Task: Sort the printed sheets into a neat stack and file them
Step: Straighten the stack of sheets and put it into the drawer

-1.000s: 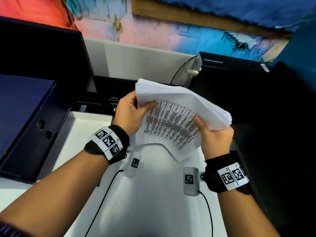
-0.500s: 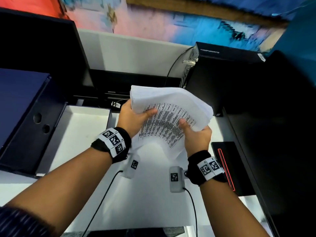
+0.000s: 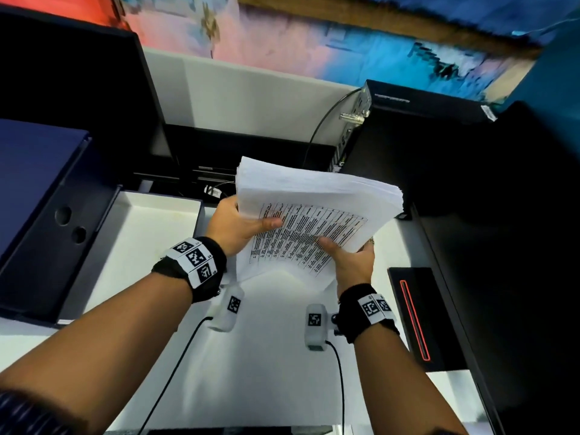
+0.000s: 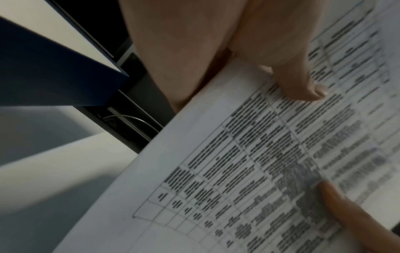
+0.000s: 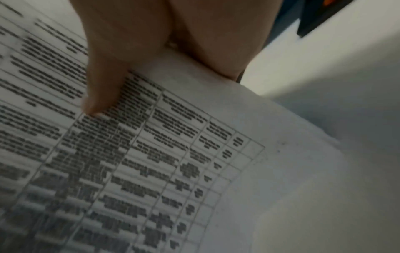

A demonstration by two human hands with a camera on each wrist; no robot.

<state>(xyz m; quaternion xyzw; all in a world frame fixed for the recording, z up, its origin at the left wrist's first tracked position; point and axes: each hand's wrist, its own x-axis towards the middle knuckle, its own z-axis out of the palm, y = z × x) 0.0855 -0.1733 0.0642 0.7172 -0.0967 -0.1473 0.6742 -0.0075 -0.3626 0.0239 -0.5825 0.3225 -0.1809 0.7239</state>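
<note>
Both hands hold the stack of papers (image 3: 314, 208) up above the white tabletop (image 3: 266, 356). The left hand (image 3: 232, 227) grips its left edge, the right hand (image 3: 351, 262) its near edge. The open box (image 3: 103, 246) waits to the left, nearer the left hand.

The right hand (image 3: 353, 262) slides leftward along the printed sheets (image 3: 317, 196), closer to the left hand (image 3: 233, 226); the stack's edges look more even.

sheets (image 3: 314, 196) held above desk (image 3: 266, 356), open box file (image 3: 94, 246) left, PC tower (image 3: 423, 136) behind-right
</note>
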